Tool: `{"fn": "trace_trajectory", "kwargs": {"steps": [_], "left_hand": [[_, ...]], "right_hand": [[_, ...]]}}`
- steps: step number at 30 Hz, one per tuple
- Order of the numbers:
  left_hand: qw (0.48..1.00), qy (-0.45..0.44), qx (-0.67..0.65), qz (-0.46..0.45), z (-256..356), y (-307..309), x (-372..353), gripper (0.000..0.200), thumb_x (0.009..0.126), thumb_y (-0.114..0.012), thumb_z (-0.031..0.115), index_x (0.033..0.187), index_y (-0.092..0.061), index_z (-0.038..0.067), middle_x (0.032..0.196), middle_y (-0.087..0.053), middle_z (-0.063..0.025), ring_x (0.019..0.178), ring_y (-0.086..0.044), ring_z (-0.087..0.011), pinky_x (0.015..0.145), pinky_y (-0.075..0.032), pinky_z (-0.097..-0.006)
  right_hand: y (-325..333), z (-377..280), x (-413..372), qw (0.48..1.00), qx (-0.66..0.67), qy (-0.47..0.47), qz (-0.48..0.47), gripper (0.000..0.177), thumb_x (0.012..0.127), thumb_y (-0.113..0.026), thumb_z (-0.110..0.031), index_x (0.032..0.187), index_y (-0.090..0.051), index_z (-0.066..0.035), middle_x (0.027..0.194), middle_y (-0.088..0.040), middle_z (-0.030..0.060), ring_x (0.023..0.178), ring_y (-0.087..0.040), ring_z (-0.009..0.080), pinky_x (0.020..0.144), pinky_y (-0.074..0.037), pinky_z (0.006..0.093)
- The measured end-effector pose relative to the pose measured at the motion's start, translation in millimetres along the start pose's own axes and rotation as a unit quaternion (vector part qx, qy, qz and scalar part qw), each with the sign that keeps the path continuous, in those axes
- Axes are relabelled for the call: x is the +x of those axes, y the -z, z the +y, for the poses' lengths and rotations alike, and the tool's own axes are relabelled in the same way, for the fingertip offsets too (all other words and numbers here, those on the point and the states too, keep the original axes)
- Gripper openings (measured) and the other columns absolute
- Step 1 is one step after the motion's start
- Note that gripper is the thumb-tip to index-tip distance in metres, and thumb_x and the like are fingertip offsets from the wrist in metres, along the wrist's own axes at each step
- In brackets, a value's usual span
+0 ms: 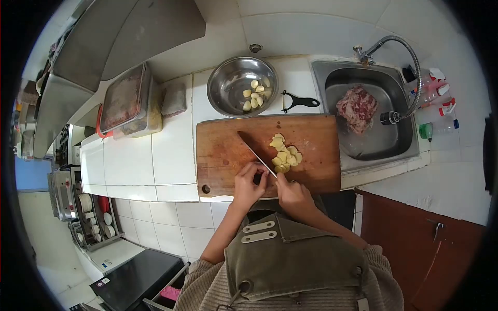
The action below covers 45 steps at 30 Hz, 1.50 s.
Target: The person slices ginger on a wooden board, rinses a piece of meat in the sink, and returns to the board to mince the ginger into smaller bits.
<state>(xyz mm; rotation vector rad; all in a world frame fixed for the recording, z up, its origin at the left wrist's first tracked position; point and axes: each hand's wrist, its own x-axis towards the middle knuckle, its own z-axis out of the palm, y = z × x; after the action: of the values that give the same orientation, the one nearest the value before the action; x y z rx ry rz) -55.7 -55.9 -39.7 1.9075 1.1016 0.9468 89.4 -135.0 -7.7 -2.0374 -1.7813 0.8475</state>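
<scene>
My right hand [295, 197] is closed around the handle of a kitchen knife [254, 152], whose blade slants up and left over the wooden cutting board [223, 150]. My left hand [250, 182] is at the board's front edge, fingertips bent together beside the blade; whatever they pinch is too hidden to name. Thin pale yellow slices [285, 155], looking like ginger, lie in a loose pile right of the knife. Behind the board, a steel bowl [220, 83] contains several peeled garlic cloves [253, 96]. A black peeler [302, 101] rests on the tiles to the bowl's right.
On the right, a piece of raw meat [357, 110] sits in the metal sink [332, 150], under a flexible faucet [412, 57]. Several bottles [441, 109] stand beyond it. A lidded plastic container [124, 101] and a frozen-looking packet [174, 98] are on the left counter.
</scene>
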Motion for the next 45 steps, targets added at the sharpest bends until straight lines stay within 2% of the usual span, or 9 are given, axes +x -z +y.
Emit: {"fn": "trace_trajectory", "kwargs": {"steps": [7, 13, 20, 23, 28, 35, 40, 45], "left_hand": [[1.0, 0.007, 0.0, 0.008, 2, 1, 0, 0.007, 0.081, -0.071, -0.002, 0.087, -0.067, -0.002, 0.085, -0.067, -0.0121, 0.07, -0.066, -0.0203, 0.066, -0.053, -0.0283], [1.0, 0.012, -0.007, 0.008, 2, 1, 1, 0.007, 0.08, -0.071, -0.002, 0.087, -0.067, -0.002, 0.083, -0.067, -0.0116, 0.069, -0.066, -0.0199, 0.065, -0.053, -0.0283], [1.0, 0.01, 0.008, 0.0, 3, 3, 0, 0.009, 0.078, -0.07, -0.005, 0.086, -0.066, -0.002, 0.084, -0.066, -0.0126, 0.07, -0.065, -0.0231, 0.065, -0.053, -0.0306], [1.0, 0.002, 0.0, -0.003, 2, 2, -1, 0.009, 0.079, -0.069, -0.005, 0.086, -0.066, -0.002, 0.084, -0.066, -0.0128, 0.071, -0.066, -0.0236, 0.065, -0.053, -0.0309], [1.0, -0.013, 0.002, 0.004, 2, 2, 1, 0.009, 0.078, -0.068, -0.006, 0.086, -0.065, -0.002, 0.083, -0.066, -0.0126, 0.071, -0.066, -0.024, 0.065, -0.053, -0.031], [1.0, 0.004, 0.0, 0.005, 0, 1, 0, 0.007, 0.079, -0.069, -0.004, 0.086, -0.066, -0.002, 0.086, -0.067, -0.0133, 0.071, -0.067, -0.0217, 0.065, -0.054, -0.0293], [1.0, -0.007, 0.005, 0.002, -2, 1, -1, 0.007, 0.08, -0.07, -0.003, 0.086, -0.067, -0.002, 0.086, -0.067, -0.0129, 0.071, -0.067, -0.0215, 0.065, -0.054, -0.0294], [1.0, -0.005, 0.01, 0.011, 1, 1, 1, 0.007, 0.08, -0.07, -0.003, 0.086, -0.067, -0.002, 0.086, -0.067, -0.0126, 0.071, -0.067, -0.0215, 0.065, -0.054, -0.0293]], "right_hand": [[32, -5, -7, 0.997, 0.072, 0.007, 0.007, 0.016, 0.096, -0.05, -0.018, 0.106, -0.047, -0.005, 0.07, -0.063, 0.0242, 0.068, -0.063, 0.0473, 0.061, -0.05, 0.0581], [34, -8, -14, 0.997, 0.07, 0.002, -0.027, 0.016, 0.097, -0.049, -0.018, 0.105, -0.045, -0.005, 0.072, -0.064, 0.0231, 0.069, -0.063, 0.0475, 0.062, -0.05, 0.0583], [5, -2, 0, 0.999, 0.046, 0.006, -0.014, 0.016, 0.097, -0.049, -0.019, 0.105, -0.046, -0.005, 0.067, -0.062, 0.0252, 0.066, -0.063, 0.0483, 0.061, -0.05, 0.0584], [5, -2, 6, 0.999, 0.035, 0.0, -0.009, 0.017, 0.098, -0.048, -0.02, 0.105, -0.046, -0.005, 0.065, -0.061, 0.0255, 0.064, -0.063, 0.0484, 0.059, -0.05, 0.0573], [15, 9, 5, 0.995, 0.092, 0.024, 0.013, 0.017, 0.098, -0.046, -0.021, 0.106, -0.045, -0.005, 0.068, -0.062, 0.0261, 0.065, -0.062, 0.0491, 0.06, -0.049, 0.0592], [23, 4, -9, 0.996, 0.082, 0.013, -0.022, 0.015, 0.097, -0.048, -0.018, 0.105, -0.045, -0.006, 0.065, -0.061, 0.0253, 0.064, -0.061, 0.0489, 0.059, -0.048, 0.0598], [3, 8, -4, 0.996, 0.07, 0.039, 0.031, 0.016, 0.097, -0.049, -0.019, 0.106, -0.045, -0.006, 0.065, -0.061, 0.0248, 0.065, -0.061, 0.0493, 0.06, -0.048, 0.0601], [11, 6, -3, 0.994, 0.104, 0.031, 0.017, 0.016, 0.096, -0.05, -0.018, 0.106, -0.045, -0.006, 0.067, -0.062, 0.0247, 0.065, -0.061, 0.0494, 0.06, -0.048, 0.06]]}}
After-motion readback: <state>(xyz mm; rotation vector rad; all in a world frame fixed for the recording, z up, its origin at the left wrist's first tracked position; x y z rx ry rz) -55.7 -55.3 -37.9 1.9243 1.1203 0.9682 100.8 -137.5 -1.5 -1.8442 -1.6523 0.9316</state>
